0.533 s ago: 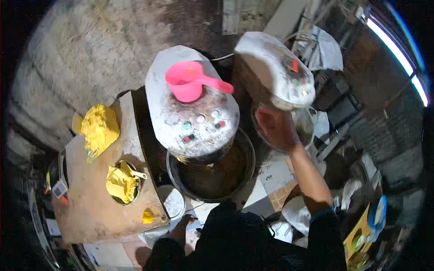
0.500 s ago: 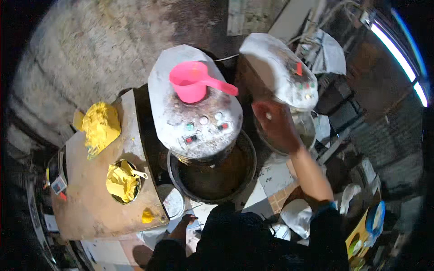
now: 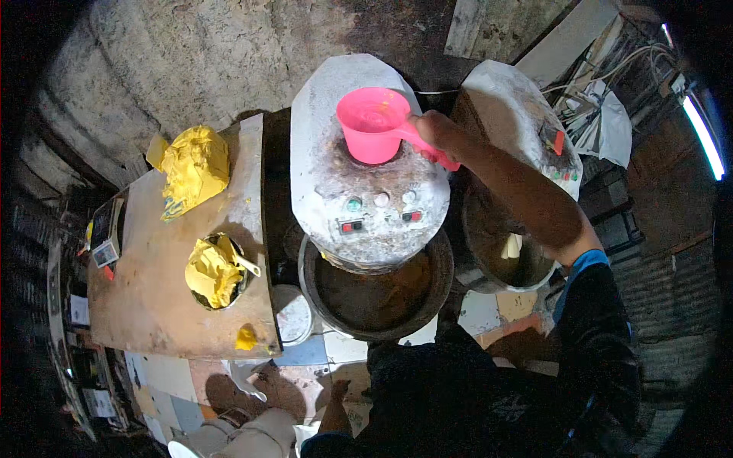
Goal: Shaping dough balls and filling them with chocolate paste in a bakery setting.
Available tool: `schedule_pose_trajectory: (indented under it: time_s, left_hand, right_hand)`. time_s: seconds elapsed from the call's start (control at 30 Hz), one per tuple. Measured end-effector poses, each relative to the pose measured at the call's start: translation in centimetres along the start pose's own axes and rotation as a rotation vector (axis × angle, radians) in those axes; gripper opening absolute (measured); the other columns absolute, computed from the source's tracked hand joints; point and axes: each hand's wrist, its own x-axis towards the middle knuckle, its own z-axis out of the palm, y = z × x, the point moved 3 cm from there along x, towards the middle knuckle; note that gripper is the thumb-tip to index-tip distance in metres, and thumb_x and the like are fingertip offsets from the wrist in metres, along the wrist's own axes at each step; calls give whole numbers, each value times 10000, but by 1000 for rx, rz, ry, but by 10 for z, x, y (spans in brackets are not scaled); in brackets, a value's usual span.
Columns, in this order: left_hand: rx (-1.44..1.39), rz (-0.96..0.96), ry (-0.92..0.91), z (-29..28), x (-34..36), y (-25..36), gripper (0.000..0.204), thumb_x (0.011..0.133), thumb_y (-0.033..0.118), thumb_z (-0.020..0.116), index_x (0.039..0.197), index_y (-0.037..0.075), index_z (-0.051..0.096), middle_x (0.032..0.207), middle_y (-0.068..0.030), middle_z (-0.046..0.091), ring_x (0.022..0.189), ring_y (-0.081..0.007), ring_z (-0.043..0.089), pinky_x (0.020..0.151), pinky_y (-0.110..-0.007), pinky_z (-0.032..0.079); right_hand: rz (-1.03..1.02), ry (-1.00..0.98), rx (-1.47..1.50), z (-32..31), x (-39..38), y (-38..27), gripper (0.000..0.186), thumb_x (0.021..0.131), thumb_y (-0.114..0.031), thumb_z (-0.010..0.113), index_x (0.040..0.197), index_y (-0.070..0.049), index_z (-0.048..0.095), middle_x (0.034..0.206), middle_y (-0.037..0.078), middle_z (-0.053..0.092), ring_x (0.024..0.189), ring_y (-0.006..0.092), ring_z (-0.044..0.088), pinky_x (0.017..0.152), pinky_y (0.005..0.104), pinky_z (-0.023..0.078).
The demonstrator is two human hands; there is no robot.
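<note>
A pink plastic dipper (image 3: 372, 130) stands on top of a white, stained mixer machine (image 3: 321, 164). My right hand (image 3: 434, 131) is closed around the dipper's handle, whose tip sticks out past the fingers. Water or another clear liquid may be in the cup, but I cannot tell. Under the machine's head is a large dark bowl (image 3: 443, 294) with a brown inside. Down by my side, my left hand (image 3: 338, 391) hangs near the floor, its fingers too small and dim to make out.
Left stands a wooden table (image 3: 145, 282) with a bag of yellow paste (image 3: 197, 164), a pot of yellow paste (image 3: 216, 271) with a scoop, and a small yellow lump (image 3: 245, 338). A second mixer (image 3: 508, 114) stands right. A white bucket (image 3: 292, 314) sits between table and bowl.
My right hand has moved left from beside the second mixer and taken hold of the dipper's handle. The view has shifted, while the dipper remains on the machine.
</note>
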Motion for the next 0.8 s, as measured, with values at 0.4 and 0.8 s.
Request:
schedule_pose_trajectory:
  time_s: [0.4, 0.8]
  left_hand:
    - [-421, -291, 409, 110, 14, 103, 474, 799, 351, 764, 1130, 66, 580, 960, -156, 658, 820, -266, 600, 714, -348, 492]
    - [-218, 66, 325, 222, 89, 288, 300, 834, 244, 756, 1014, 38, 634, 794, -141, 648, 666, -243, 604, 593, -393, 471]
  right_hand:
    - [-91, -300, -91, -141, -134, 106, 502, 1034, -378, 348, 944, 30, 626, 658, 88, 631, 492, 168, 618, 427, 307, 519]
    - [-980, 194, -341, -216, -269, 340, 206, 883, -119, 599, 1014, 41, 599, 865, 157, 568, 686, 302, 604, 610, 449, 487]
